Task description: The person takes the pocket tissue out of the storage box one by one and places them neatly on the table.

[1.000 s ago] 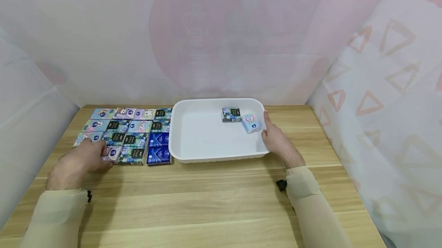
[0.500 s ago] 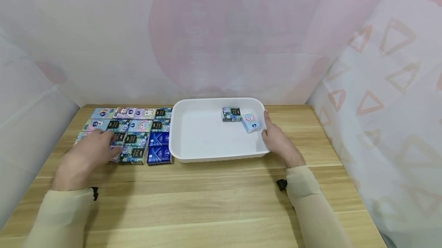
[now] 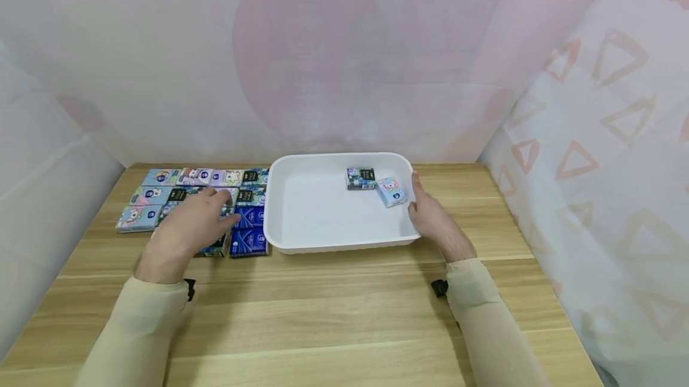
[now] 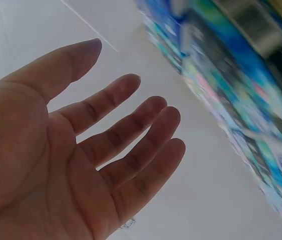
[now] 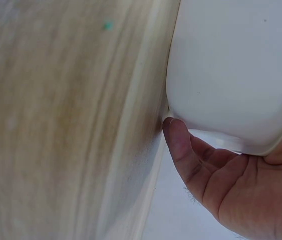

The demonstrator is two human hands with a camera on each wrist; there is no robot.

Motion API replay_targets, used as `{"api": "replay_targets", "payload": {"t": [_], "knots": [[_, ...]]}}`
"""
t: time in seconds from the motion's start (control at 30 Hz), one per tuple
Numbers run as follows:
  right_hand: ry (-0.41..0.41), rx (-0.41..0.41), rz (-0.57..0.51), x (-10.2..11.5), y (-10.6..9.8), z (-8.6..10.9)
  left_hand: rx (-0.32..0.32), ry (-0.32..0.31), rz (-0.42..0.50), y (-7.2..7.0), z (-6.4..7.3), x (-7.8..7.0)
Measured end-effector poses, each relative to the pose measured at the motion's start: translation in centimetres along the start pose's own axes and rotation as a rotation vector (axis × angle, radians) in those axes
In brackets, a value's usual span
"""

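Note:
My left hand [image 3: 185,225] is over the rows of small tissue packs, palm down. In the left wrist view its fingers [image 4: 130,117] are spread and relaxed, with nothing between them. Under and beside it lie dark floral packs [image 3: 250,197], two blue packs [image 3: 249,242] and pastel cartoon packs [image 3: 137,218]; some are hidden by the hand. My right hand [image 3: 435,219] holds the right end of a white tray [image 3: 317,210], with the thumb at its rim. Inside the tray are a dark floral pack [image 3: 360,178] and a light blue cartoon pack [image 3: 391,192].
The tray stands on a wooden table [image 3: 323,315], close beside the right edge of the pack rows. A pale printed sheet [image 3: 188,76] rises behind the table, and others stand at both sides.
My left hand has lifted from the front left packs and moved right, uncovering the pastel pack at the left. The right hand and the tray have stayed put.

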State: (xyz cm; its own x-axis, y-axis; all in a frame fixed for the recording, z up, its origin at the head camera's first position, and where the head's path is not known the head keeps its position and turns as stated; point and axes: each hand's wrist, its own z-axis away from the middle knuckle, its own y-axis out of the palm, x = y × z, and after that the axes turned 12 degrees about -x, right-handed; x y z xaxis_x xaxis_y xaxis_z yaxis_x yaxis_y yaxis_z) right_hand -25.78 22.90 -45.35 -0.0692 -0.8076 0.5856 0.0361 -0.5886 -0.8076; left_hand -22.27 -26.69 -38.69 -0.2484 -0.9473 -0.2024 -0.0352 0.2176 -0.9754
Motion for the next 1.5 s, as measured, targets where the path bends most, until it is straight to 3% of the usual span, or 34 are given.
{"api": "replay_targets", "payload": {"t": [0.33,0.67,1.0,1.27,1.5], "knots": [[-0.004,0.005,0.009,0.1,-0.1,0.0,-0.078,0.068,0.041,0.5,-2.2,-4.9],[-0.019,-0.014,0.036,-0.1,0.0,-0.1,-0.153,0.133,0.056,2.3,-4.2,-9.4],[-0.026,-0.019,0.036,0.0,0.2,0.0,-0.147,0.117,0.075,4.9,-6.3,-13.8],[-0.027,-0.022,0.041,0.1,0.0,0.0,-0.167,0.164,0.120,6.4,-7.9,-16.9],[-0.029,-0.021,0.036,0.0,0.0,-0.1,-0.145,0.190,0.148,8.3,-9.2,-19.9]]}}
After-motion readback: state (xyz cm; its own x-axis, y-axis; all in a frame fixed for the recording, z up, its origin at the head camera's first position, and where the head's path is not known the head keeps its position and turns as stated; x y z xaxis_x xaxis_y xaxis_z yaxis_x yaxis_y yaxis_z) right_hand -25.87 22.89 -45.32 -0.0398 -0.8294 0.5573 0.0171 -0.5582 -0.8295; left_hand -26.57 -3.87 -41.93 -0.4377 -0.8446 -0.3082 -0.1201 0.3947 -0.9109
